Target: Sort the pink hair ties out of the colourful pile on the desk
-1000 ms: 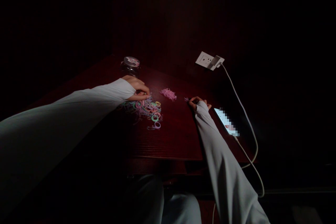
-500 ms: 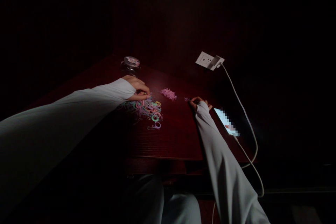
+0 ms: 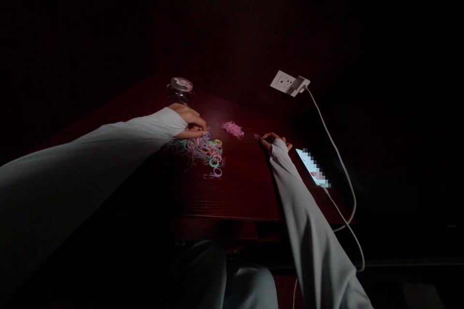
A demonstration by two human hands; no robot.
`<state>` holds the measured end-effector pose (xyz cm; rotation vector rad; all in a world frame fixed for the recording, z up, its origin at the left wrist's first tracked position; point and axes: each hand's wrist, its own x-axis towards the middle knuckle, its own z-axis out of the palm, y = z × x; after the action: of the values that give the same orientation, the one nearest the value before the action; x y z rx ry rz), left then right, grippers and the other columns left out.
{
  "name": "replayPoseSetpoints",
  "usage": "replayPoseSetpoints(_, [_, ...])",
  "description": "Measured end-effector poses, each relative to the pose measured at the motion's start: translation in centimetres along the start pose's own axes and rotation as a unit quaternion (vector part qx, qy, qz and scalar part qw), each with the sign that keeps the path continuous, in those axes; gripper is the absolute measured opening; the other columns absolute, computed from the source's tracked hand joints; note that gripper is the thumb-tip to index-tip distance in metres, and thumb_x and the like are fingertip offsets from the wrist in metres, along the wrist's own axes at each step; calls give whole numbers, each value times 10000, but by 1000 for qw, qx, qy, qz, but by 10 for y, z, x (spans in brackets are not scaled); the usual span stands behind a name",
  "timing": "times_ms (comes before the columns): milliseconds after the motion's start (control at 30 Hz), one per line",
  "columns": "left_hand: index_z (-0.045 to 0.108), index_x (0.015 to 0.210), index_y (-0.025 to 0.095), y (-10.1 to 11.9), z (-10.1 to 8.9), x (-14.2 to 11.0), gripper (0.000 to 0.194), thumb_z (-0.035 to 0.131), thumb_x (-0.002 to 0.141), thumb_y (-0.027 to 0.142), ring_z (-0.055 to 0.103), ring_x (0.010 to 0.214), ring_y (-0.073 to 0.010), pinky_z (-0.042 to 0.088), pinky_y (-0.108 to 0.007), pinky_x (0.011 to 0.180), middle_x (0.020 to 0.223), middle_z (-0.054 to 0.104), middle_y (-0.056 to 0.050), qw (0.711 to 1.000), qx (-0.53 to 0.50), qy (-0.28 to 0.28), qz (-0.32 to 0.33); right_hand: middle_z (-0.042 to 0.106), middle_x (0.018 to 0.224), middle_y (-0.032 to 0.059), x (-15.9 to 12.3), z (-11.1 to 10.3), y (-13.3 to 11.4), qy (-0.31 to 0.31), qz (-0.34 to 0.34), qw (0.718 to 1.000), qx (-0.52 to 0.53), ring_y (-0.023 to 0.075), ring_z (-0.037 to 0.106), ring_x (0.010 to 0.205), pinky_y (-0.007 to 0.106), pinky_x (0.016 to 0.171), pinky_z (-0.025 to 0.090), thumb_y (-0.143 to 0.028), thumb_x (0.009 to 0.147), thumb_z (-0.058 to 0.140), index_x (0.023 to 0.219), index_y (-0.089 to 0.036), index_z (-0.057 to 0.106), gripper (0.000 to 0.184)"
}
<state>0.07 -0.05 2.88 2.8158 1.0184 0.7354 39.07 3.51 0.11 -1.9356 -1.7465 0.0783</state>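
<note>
My left hand (image 3: 189,119) rests on the upper edge of a mixed pile of coloured hair ties (image 3: 203,150), its fingers curled down and closed. Whatever lies between those fingertips is hidden. Thin elastic bands and thicker rings in pink, green, yellow and lilac make up the pile. A lilac hair tie (image 3: 217,172) lies at its near edge. Between the hands sits a small heap of pink elastic bands (image 3: 232,129). To the right of it my right hand (image 3: 272,142) is closed in a pinch at a few small pinkish bands (image 3: 257,136) that show at its fingertips.
Behind my left hand stands a clear lidded jar (image 3: 181,89). A lit phone (image 3: 312,168) lies right of my right forearm, its white cable (image 3: 335,147) running to a charger in the wall socket (image 3: 284,82). The dark red table (image 3: 232,198) ends near my knees.
Both hands keep almost the same place and pose. The pinkish bands at my right fingertips have shifted very slightly.
</note>
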Motion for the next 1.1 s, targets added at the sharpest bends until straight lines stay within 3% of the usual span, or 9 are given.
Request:
replayPoseSetpoints(200, [831,945,202,-4,2,1,381,556,1037,449,565,652,-127,382,-255,655,692,664,-14,1000,-4,5,6,755,1048,52,-1,-2,-2,-7,4,1000,-3,339,535,1166,535,1081,246,-436,849,684,988,-274,765,228])
replayPoseSetpoints(500, [834,976,168,-1,-1,1,367,566,1038,410,509,679,-101,362,-240,684,725,666,3,1000,3,-18,-5,719,1091,61,-6,-9,-9,3,5,1000,5,331,506,1140,498,1038,263,-432,871,650,1061,-271,763,273])
replayPoseSetpoints(1100, [832,931,195,-10,6,0,333,602,1043,407,550,648,-122,371,-245,655,676,640,-1,1000,-1,1,17,751,1134,63,6,3,-1,-12,-24,999,-21,324,495,1140,490,1013,241,-439,897,696,1079,-285,817,268])
